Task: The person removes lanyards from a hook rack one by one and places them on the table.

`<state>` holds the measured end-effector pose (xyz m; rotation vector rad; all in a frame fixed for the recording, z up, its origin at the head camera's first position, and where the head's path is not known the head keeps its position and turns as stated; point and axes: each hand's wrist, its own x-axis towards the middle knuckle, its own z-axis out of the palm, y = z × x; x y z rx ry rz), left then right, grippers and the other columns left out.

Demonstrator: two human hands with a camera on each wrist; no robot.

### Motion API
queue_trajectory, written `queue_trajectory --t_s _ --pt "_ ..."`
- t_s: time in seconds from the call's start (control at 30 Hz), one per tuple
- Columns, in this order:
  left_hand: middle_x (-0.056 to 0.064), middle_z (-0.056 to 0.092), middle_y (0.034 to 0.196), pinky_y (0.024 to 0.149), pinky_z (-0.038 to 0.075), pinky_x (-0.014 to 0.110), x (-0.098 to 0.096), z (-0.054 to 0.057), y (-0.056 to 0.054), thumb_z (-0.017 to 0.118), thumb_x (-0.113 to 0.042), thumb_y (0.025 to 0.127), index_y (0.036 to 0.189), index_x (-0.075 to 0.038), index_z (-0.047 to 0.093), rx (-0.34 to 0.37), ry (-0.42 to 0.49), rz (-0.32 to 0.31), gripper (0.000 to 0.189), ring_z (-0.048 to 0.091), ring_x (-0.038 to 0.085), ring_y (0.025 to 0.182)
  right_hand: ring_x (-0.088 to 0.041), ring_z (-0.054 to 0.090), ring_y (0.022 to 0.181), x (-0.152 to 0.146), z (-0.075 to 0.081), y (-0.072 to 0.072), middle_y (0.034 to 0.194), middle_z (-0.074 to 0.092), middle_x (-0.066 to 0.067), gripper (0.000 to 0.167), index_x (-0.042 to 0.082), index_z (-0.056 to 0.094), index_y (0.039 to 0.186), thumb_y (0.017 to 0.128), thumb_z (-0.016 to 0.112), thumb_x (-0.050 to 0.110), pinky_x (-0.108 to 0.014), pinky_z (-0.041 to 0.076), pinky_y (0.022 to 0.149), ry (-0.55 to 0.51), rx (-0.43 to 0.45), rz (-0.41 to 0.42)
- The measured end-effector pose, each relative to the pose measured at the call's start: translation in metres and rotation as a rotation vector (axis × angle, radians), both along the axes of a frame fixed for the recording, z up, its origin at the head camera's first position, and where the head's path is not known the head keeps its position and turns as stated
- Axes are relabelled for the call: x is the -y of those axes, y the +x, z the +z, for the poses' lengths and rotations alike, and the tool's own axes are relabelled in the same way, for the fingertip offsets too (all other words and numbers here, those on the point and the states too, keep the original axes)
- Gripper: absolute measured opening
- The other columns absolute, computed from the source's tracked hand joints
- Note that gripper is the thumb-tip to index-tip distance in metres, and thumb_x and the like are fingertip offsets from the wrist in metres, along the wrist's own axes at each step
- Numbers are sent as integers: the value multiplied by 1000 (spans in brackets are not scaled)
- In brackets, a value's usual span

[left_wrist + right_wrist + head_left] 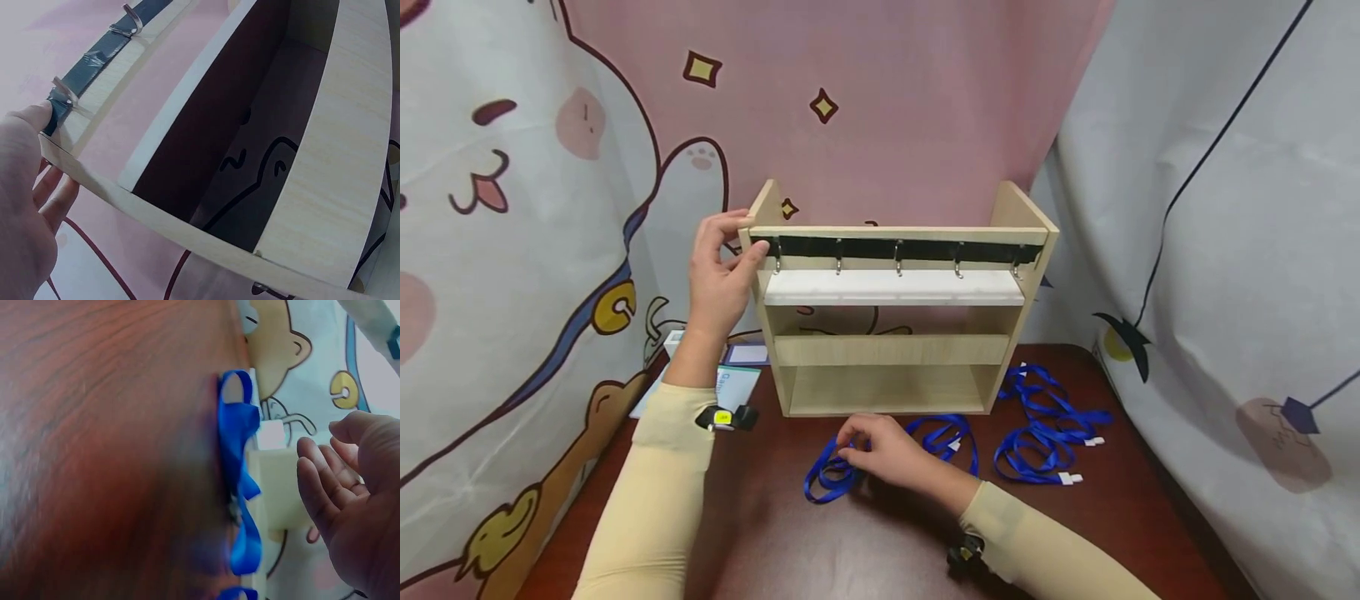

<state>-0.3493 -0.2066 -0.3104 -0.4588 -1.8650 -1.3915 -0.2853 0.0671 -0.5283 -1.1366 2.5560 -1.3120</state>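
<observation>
A pale wooden shelf rack (887,350) stands on the table, with a row of metal hooks (898,258) along a black strip near its top. At its upper left corner, my left hand (718,267) grips the side panel; the thumb lies in front by the strip and the fingers reach behind, as the left wrist view also shows. A coiled blue lanyard (823,483) lies in front of the rack. Over it is my right hand (887,450), its fingers loosely bent, and the right wrist view shows nothing held. Another blue lanyard (973,454) lies beside that wrist.
More blue lanyards (1041,442) with white clips lie at the right of the table (820,558). Behind my left forearm are a light printed card or booklet (741,385) and a small white box (673,340). Patterned curtains (880,108) surround the table.
</observation>
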Motion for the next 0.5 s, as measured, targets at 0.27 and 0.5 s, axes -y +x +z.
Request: queue_trajectory --t_s 0.27,0.5 --pt "7 55 155 104 61 34 16 -8 -8 75 -8 106 143 -5 67 56 -60 -34 38 57 19 131 -9 70 90 -35 12 7 109 71 4 8 12 76 111 104 79 13 -28 58 69 -59 21 -37" --pt "3 55 159 108 58 55 56 -36 21 73 -20 109 162 -25 57 203 -168 79 55 57 25 143 -18 72 72 -89 28 22 95 71 0 6 15 75 110 106 76 11 -31 61 60 -134 109 -110"
